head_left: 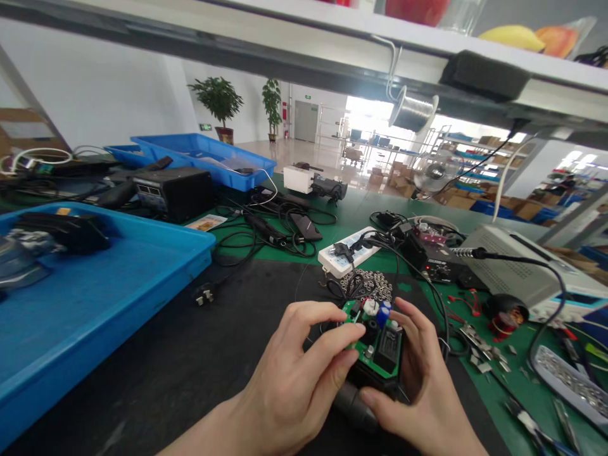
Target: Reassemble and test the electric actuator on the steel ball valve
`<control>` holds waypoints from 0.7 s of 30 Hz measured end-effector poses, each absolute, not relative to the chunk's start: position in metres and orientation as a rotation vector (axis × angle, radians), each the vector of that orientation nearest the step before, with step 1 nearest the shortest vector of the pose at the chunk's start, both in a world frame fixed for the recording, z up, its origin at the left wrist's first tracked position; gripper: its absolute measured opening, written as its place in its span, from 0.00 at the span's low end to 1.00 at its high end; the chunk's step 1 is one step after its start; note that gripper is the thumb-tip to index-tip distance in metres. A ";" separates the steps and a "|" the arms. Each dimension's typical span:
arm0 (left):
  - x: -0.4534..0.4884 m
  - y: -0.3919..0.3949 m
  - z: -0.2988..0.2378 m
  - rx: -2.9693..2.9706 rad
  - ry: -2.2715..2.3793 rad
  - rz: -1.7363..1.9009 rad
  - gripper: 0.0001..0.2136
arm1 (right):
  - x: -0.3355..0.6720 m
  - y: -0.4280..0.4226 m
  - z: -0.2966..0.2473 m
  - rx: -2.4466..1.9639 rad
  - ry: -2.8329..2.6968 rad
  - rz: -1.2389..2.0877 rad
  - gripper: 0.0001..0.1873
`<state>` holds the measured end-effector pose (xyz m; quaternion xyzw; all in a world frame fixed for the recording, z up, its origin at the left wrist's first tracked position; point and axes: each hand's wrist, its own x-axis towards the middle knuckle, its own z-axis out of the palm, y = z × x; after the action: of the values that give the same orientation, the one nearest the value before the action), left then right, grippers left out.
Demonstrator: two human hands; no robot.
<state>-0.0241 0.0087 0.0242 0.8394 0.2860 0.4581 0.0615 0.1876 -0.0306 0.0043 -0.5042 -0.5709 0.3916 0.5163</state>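
Note:
A green circuit board [375,362] with blue capacitors [383,313], a black block-shaped component [389,346] and a white part sits in a black housing [378,379]. My right hand [422,380] is wrapped around the housing's right side, thumb at the near edge. Closed in a pinch, my left hand [299,373] has its fingertips on the board's left edge; whether a tiny part is between them is hidden. Below the housing, a dark rounded part [354,405] shows between my hands. Behind the board lies a scatter of metal nuts [370,283] on the black mat [228,354].
On the left stands a blue tray [142,278], with another blue bin [204,158] farther back. A white power strip [349,250] with cables lies ahead. To the right are a bench instrument [522,272], a tray of small metal parts [570,383] and pliers [527,421]. A shelf [304,31] spans overhead.

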 end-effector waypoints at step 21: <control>-0.029 0.015 0.064 2.336 0.901 1.166 0.11 | 0.188 -0.025 0.015 -1.101 -1.347 1.129 0.55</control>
<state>-0.0295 0.0147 0.0643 0.8306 0.3204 0.4146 0.1885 0.1885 -0.0250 0.0149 -0.4571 -0.5592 0.4686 0.5087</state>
